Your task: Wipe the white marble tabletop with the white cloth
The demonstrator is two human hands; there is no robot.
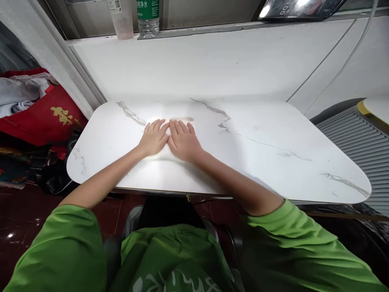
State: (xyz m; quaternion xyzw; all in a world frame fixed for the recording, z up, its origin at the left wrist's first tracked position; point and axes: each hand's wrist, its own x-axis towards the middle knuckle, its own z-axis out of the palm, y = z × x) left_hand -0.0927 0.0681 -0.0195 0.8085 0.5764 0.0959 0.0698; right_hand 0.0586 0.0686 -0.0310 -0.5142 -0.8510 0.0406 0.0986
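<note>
My left hand (pixel 154 138) lies flat, palm down, fingers stretched forward and slightly apart. Beside it, my right hand (pixel 184 140) is in the same pose, and the two touch or nearly touch at the thumbs and index fingers. Both press on a flat white thing (pixel 164 155), which looks like a sheet or folded cloth; glare blurs its edges and I cannot tell which it is. It rests on the white marble-patterned table (pixel 261 166), left of its middle. A pale brownish-grey strip (pixel 189 119) shows just beyond my right fingertips.
On the ledge behind stand a clear plastic cup (pixel 123 24) and a green-labelled water bottle (pixel 148 20). A dark glossy device (pixel 299 10) is at the upper right, near a white cable (pixel 349 61). A red bag (pixel 45 113) sits left; a grey ribbed object (pixel 349 134) stands right.
</note>
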